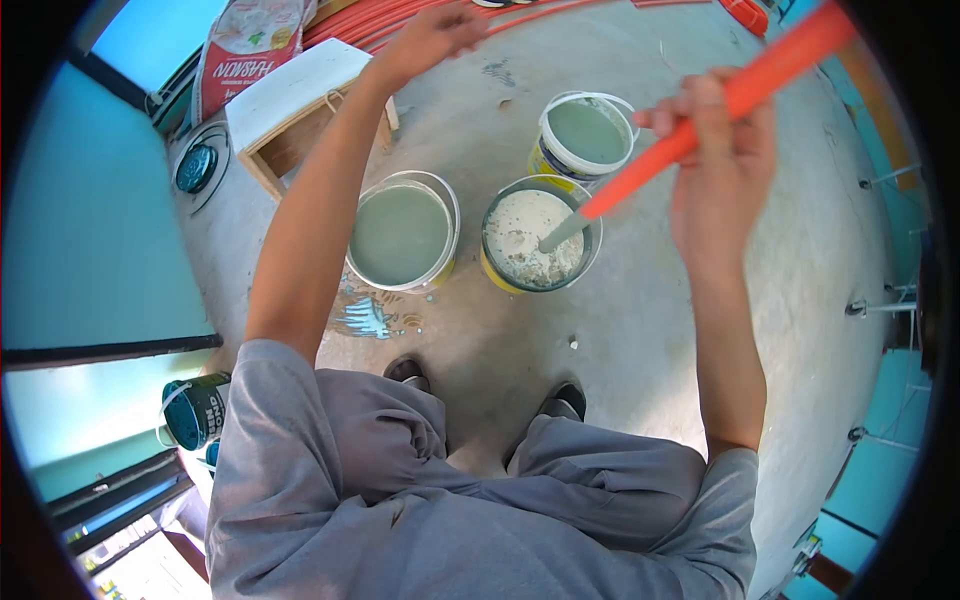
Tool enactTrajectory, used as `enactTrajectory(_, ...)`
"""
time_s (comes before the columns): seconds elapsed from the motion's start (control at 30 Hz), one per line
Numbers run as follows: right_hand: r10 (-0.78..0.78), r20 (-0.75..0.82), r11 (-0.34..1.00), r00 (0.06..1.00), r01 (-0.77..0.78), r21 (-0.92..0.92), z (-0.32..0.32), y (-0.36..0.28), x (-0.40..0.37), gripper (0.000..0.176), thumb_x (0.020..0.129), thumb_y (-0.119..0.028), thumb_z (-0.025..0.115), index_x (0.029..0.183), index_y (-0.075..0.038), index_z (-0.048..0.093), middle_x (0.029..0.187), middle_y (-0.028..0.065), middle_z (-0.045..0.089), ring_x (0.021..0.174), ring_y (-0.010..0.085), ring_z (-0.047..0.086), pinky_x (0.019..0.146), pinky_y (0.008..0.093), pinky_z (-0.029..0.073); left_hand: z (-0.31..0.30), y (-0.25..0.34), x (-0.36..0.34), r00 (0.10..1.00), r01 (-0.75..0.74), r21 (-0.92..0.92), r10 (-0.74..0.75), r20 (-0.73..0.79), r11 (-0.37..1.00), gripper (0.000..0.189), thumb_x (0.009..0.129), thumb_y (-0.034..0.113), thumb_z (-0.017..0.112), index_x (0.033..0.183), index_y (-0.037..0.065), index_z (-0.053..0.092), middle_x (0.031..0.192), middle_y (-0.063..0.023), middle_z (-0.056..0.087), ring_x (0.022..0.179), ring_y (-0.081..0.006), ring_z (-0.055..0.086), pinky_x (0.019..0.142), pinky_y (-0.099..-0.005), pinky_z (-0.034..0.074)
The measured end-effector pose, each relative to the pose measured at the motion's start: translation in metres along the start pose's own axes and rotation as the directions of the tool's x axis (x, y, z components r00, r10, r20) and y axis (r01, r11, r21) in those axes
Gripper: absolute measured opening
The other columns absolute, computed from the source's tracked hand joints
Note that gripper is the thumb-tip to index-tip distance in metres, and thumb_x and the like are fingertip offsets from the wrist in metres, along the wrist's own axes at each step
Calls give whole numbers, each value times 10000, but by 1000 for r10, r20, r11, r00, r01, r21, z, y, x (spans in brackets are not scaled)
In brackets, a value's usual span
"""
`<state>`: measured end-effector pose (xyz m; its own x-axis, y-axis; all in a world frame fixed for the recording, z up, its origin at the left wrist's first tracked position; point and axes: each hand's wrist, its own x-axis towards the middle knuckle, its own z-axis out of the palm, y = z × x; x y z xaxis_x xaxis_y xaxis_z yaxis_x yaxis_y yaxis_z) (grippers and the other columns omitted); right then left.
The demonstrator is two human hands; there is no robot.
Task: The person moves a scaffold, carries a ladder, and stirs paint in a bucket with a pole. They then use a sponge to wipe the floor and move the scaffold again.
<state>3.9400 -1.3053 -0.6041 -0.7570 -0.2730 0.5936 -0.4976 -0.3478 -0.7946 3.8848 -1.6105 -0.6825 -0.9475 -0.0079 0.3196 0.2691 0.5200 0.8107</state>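
Just below us on the concrete floor (650, 320), our left shoe (405, 370) and right shoe (565, 400) stand side by side, toes toward the buckets. At the floor's near left edge a dark teal can (195, 410) sits by the wall, well apart from both hands. Ahead of the shoes a smear of pale blue paint (368, 316) marks the floor at the foot of the left bucket (402, 232), which is full of smooth green-grey paint. Just beside it on the right sits the middle bucket (535, 240) — its contents whitish and lumpy. The orange stick (640, 178) stands in this one: its grey lower end is sunk in the mix, and its long axis slants up, away and to the right, running on past our fist. Our right hand (722, 135) is closed round the shaft high up, so the bucket lies down and to the left of that hand. A third bucket (588, 132) of green-grey paint stands just behind the middle one. Farther left, a white-topped wooden stool (300, 100) and a printed sack (250, 45) sit toward the floor's far left corner. Our left hand (432, 40) reaches farthest — arm stretched out over the floor, fingers loosely curled, empty as far as we can see, and well apart from the stick, which the right hand alone holds.
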Motion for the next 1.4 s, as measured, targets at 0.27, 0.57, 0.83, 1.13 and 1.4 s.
enactTrajectory(0.27,115,37,992,993,-117,45,11,59,-28,222,911,-205,608,893,-36,466,724,20,512,536,77,480,501,238,436,40,160,-4,909,-157,-498,322,265,853,647,924,499,498,1364,31,418,1191,-134,547,1128,-240,520,939,-372,431)
enactTrajectory(0.57,259,584,909,769,-399,122,-2,55,-8,276,960,-306,490,819,-72,451,575,-16,384,479,66,354,446,221,311,49,195,-19,863,-217,-721,474,173,658,628,934,471,463,1323,-20,417,1155,-163,564,1088,-243,551,943,-403,446)
enactTrajectory(0.83,28,113,975,993,-52,217,0,53,-11,477,936,-521,462,887,-46,468,627,11,435,528,86,396,486,235,346,63,242,-38,886,-462,-443,421,-195,768,595,935,482,455,1237,-31,468,1092,-135,587,980,-189,568,865,-314,454)
enactTrajectory(1.13,12,94,972,995,-34,232,-3,85,-20,526,943,-552,431,806,-44,458,596,0,432,506,77,393,453,233,322,63,233,-13,807,-216,-754,548,220,620,450,1001,434,375,964,7,513,719,-28,484,641,-95,451,626,-251,420)
enactTrajectory(1.4,131,57,955,990,-141,261,-19,100,-7,424,966,-417,406,741,-58,421,558,-7,380,458,73,328,422,220,264,144,194,40,824,-542,-532,536,-184,651,448,1008,421,350,871,18,489,670,-17,405,597,-103,395,573,-253,369)
